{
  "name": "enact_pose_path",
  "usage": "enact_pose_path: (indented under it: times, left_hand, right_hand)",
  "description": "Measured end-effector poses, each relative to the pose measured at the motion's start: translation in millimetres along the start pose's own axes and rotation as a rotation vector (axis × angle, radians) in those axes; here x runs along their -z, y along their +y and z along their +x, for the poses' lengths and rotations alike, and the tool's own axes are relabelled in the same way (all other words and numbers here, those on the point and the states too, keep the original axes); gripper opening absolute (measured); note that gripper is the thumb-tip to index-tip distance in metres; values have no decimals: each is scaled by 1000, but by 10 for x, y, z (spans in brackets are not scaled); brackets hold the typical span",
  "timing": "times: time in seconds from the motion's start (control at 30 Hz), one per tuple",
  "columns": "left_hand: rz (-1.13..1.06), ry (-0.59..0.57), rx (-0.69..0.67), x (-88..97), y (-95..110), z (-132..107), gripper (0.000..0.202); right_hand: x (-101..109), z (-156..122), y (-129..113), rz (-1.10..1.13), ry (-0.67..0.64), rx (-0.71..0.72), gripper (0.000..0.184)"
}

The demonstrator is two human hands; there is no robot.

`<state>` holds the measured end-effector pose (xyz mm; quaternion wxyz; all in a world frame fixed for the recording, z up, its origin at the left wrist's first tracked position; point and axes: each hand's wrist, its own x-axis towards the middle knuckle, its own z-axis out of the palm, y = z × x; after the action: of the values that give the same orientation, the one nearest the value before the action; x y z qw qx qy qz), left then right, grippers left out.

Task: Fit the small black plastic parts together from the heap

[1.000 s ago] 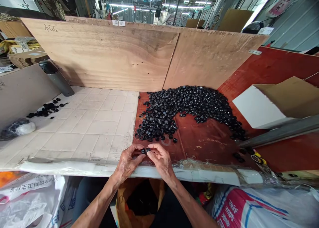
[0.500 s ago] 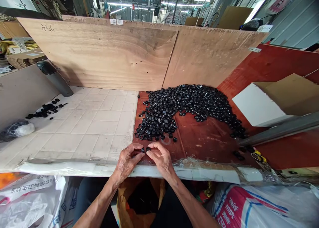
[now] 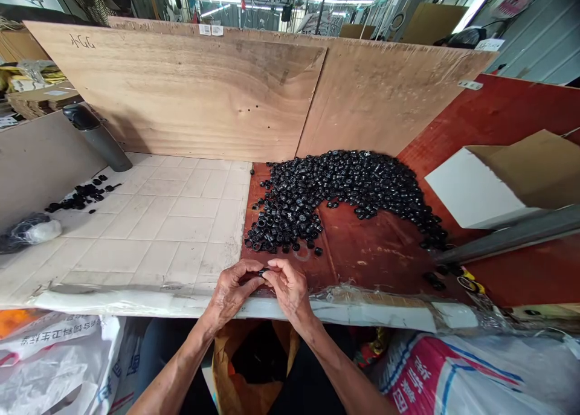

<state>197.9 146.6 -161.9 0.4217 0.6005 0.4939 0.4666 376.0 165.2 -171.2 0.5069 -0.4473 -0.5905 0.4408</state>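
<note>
Near the table's front edge, my left hand [image 3: 233,287] pinches a small black plastic part [image 3: 263,272] between thumb and fingertips. My right hand [image 3: 290,287] meets it there, its thumb and fingers closed at the same spot. The fingertips mostly cover what they grip, so a second part in the right hand is hard to make out. Just beyond my hands spreads a big heap of small black ring-like parts [image 3: 344,179] on the red board [image 3: 362,252].
A dark bottle [image 3: 102,140] leans at the left, near scattered black pieces [image 3: 84,194] and a plastic bag [image 3: 29,234]. An open carton [image 3: 480,191] and a metal bar [image 3: 512,237] are at the right. An open brown sack [image 3: 222,366] sits below the table edge.
My hands have come together, the right moving left until its fingertips meet the left's. The two black parts, apart before, are now joined or touching; I cannot tell which.
</note>
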Motion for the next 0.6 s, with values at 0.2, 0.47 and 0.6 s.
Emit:
enact_pose_path:
  times: [0.2,0.47,0.6]
  left_hand:
    - [-11,34,-3,-6,50,6,20]
    - [15,-35,-36,20,101,11,16]
    - [-55,-20,17,-7,81,2,19]
  right_hand:
    - [29,-42,-108,-26,-54,112,20]
    - [-21,26,-67,-276,-27,87,45]
    - [-20,7,-91,-233,14,58,36]
